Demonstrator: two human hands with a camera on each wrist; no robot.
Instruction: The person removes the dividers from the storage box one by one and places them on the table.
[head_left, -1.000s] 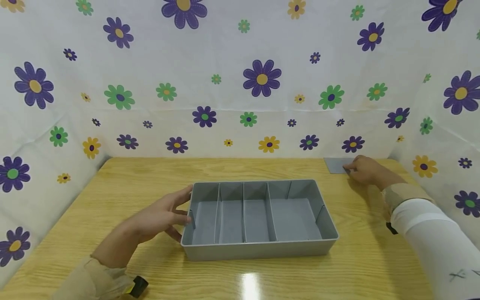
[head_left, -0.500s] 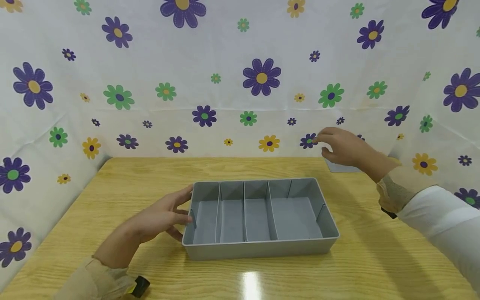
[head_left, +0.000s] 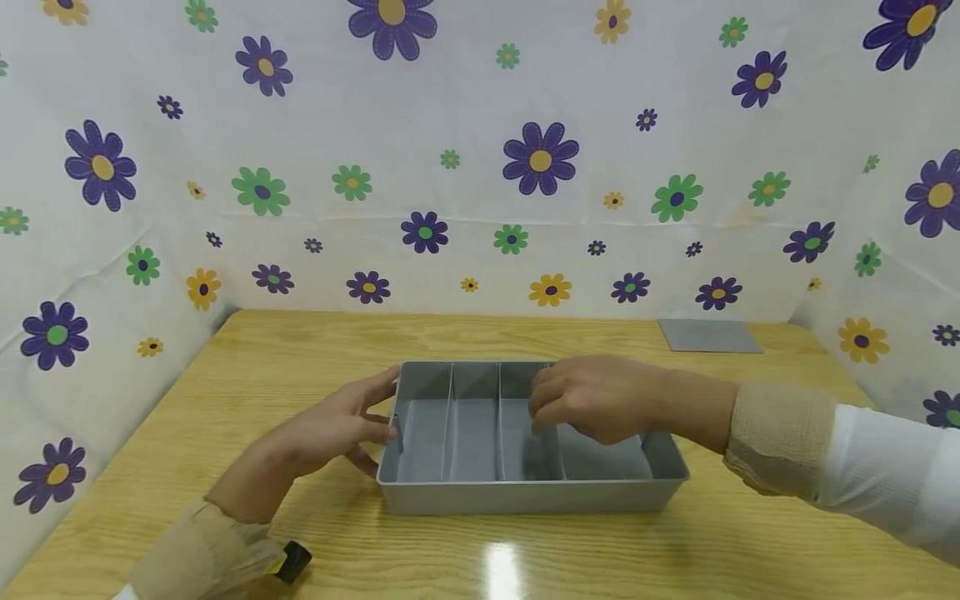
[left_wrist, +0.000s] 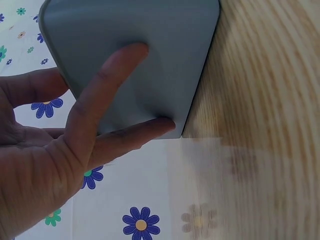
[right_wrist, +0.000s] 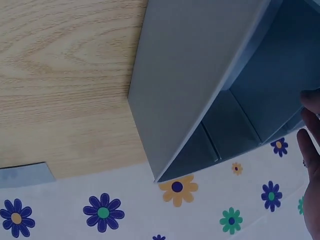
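White cloth (head_left: 480,100) with purple, green and yellow flower print, lightly creased, walls the space behind the box and off both ends. Box (head_left: 525,498) sits on the wood-grain desk (head_left: 315,350): long, shallow, matte grey, looks plastic, open top, rounded corners, raised rim. Thin dividers (head_left: 502,433) run front to back, making three narrow compartments plus a wide one at the right end; short ribs on inner walls. My left hand (head_left: 330,429) has spread fingers braced against the box's left end wall. My right hand (head_left: 600,398) is over the box, fingers bent, covering part of the third and wide compartments; can't tell if it pinches anything. Flat grey sheet (head_left: 711,336) lies behind and right of the box. Tan wraps (head_left: 780,433) on my wrists, white sleeve (head_left: 892,475) right of the box.
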